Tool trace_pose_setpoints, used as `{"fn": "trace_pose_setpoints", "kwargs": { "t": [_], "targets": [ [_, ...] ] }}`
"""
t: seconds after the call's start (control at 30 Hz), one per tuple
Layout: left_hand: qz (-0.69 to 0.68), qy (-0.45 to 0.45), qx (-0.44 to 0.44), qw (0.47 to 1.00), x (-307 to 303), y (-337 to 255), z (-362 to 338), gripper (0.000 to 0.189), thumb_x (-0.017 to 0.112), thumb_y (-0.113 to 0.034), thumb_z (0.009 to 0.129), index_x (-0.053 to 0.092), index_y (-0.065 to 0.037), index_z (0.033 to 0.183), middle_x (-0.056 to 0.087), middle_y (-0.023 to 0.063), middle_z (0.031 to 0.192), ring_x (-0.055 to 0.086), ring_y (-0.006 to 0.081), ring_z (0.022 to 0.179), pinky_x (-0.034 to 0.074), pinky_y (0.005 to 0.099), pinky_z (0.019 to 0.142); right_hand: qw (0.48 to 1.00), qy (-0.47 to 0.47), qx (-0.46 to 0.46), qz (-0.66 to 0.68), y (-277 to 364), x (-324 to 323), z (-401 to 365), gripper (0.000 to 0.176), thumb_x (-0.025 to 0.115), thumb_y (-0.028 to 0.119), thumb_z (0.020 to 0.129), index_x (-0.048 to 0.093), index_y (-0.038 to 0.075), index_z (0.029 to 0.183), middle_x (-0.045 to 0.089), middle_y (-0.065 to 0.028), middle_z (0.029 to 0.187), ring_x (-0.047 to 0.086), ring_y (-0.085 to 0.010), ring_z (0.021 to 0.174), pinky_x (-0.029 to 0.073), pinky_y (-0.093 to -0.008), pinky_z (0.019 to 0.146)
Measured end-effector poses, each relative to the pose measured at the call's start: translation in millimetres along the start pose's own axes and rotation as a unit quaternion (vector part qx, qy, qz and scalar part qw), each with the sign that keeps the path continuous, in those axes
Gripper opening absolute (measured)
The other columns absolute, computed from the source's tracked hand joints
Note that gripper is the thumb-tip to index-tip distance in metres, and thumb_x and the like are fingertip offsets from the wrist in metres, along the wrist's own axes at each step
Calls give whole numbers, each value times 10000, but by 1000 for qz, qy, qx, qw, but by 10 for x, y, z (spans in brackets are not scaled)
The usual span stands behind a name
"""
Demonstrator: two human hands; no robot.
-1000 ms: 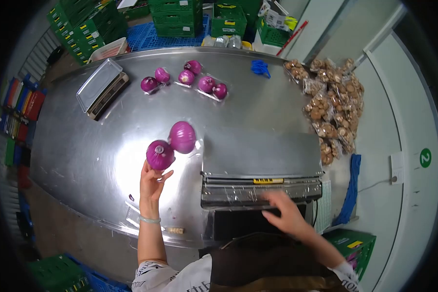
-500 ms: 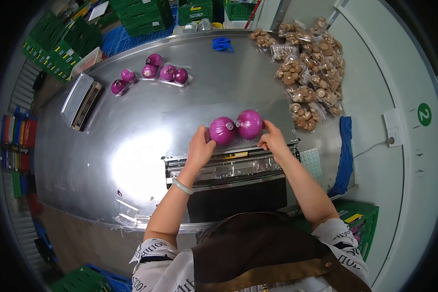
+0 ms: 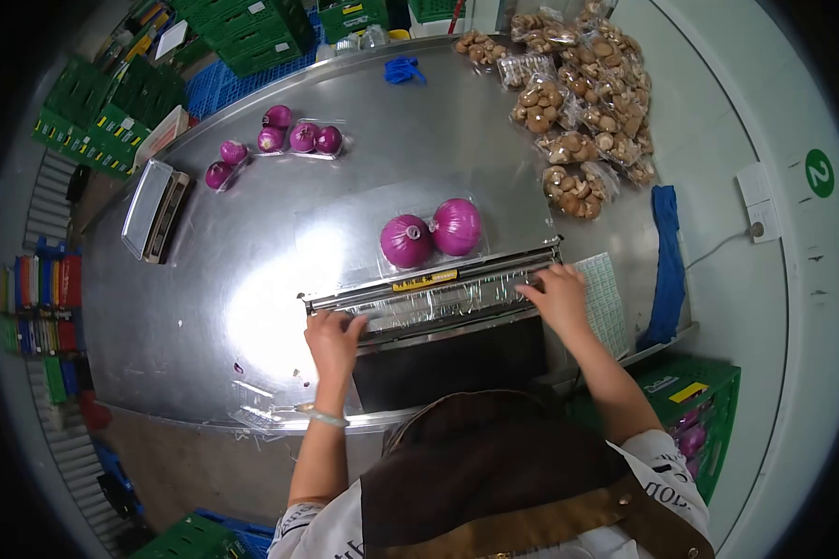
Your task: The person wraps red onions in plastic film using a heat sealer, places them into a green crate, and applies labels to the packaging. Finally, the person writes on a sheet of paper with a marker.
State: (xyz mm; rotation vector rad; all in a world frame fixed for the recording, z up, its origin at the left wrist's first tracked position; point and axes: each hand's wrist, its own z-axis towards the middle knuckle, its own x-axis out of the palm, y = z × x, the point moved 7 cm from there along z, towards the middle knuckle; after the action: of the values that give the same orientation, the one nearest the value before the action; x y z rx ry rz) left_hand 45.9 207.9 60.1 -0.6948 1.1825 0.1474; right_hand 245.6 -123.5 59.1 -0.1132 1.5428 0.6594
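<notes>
Two large red onions [image 3: 431, 232] sit side by side in a clear tray on the steel table, just beyond a film wrapping machine [image 3: 438, 303]. Clear film stretches across the machine, and a yellow label strip [image 3: 425, 280] shows along its far bar. At the machine's left end is my left hand [image 3: 334, 347], thumb apart from the fingers, with no object seen in it. My right hand [image 3: 561, 298] reaches over the right end, its thumb also spread from the fingers. Whether either hand touches the film is hard to make out.
Smaller packs of red onions [image 3: 315, 139] lie at the back left, near a scale [image 3: 156, 212]. Bagged mushrooms [image 3: 587, 102] are heaped at the back right. A blue cloth [image 3: 663, 265] hangs by the right edge, above a green crate [image 3: 708, 401] of onions.
Both hands have let go of the onion tray and come back toward me, onto the two ends of the wrapping machine. The onions now rest on the table untouched.
</notes>
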Motion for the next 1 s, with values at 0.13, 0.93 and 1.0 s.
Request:
{"fn": "trace_pose_setpoints", "kwargs": {
  "t": [0.13,0.93,1.0],
  "targets": [
    [-111,93,-26,989,244,-34,103,237,680,-214,827,626,-8,724,583,116,731,521,310,709,425,396,687,985,70,-24,157,112,315,128,240,651,263,842,626,26,817,626,-68,799,583,-261,794,430,-369,725],
    [-754,230,-114,605,-516,-585,1284,258,469,-264,993,447,-120,779,628,144,788,585,212,756,484,297,726,932,152,-33,328,655,-126,1111,263,732,192,804,561,32,923,515,-46,758,466,-163,649,419,-310,620],
    [-758,220,-123,602,-509,-558,1256,267,450,-260,1004,445,-119,777,645,121,803,594,200,761,483,304,726,937,114,-130,303,712,-190,1089,220,683,183,843,536,29,896,537,-71,775,509,-197,677,424,-313,620]
  ]
}}
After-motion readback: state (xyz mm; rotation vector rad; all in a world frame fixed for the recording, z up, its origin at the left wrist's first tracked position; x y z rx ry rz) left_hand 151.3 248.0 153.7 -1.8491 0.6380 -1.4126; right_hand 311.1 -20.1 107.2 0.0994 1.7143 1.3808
